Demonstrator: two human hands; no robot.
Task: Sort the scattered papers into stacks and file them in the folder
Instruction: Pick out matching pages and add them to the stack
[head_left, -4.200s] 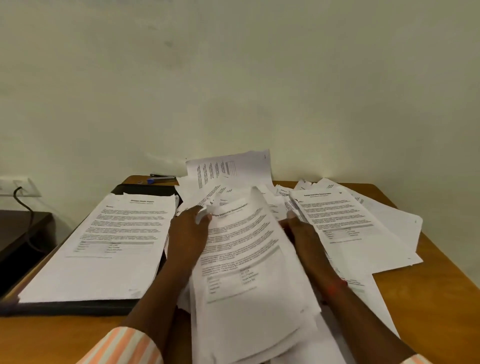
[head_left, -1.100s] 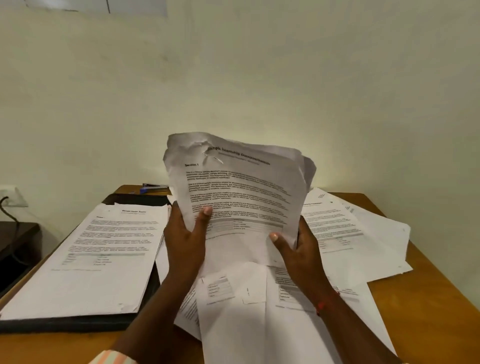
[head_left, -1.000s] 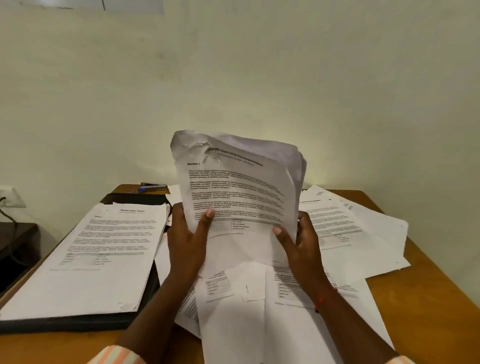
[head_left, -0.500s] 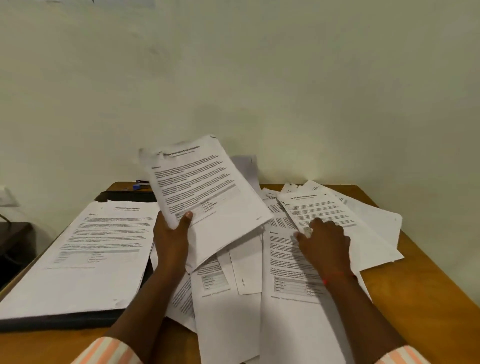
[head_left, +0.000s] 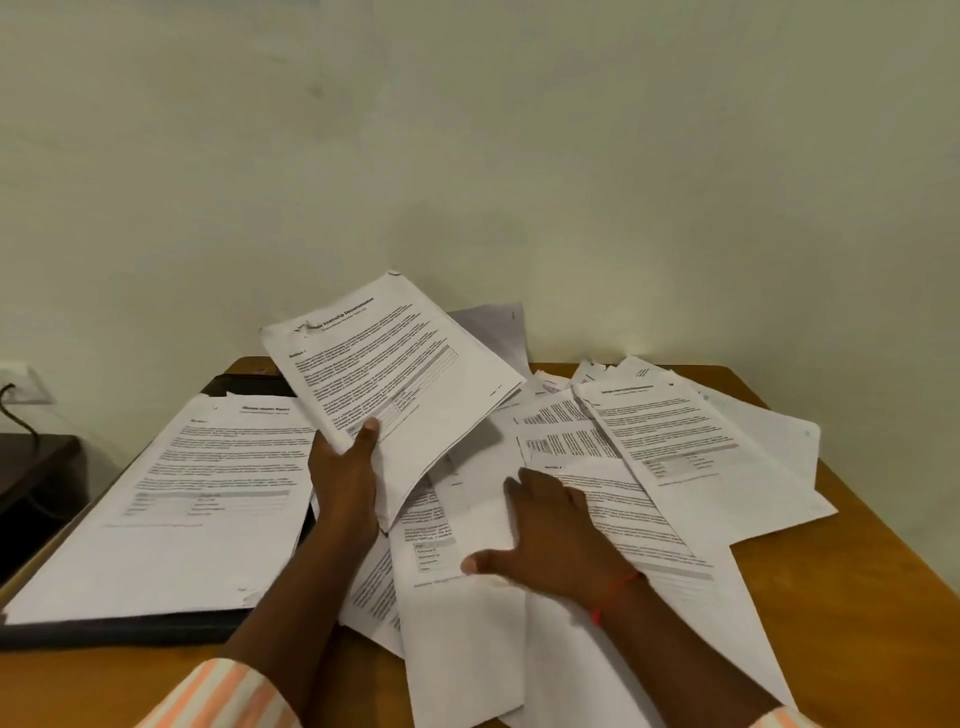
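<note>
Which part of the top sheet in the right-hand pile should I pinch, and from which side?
The near right corner of the top sheet, coming from the right with the right hand. That corner lies flat by bare table with nothing over it; its left edge rests on loose papers, so a grip there would probably drag others.

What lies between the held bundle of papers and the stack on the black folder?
Nothing visible does. The left hand holds the bundle raised, just right of the stack on the folder; the stack's top is bare.
</note>
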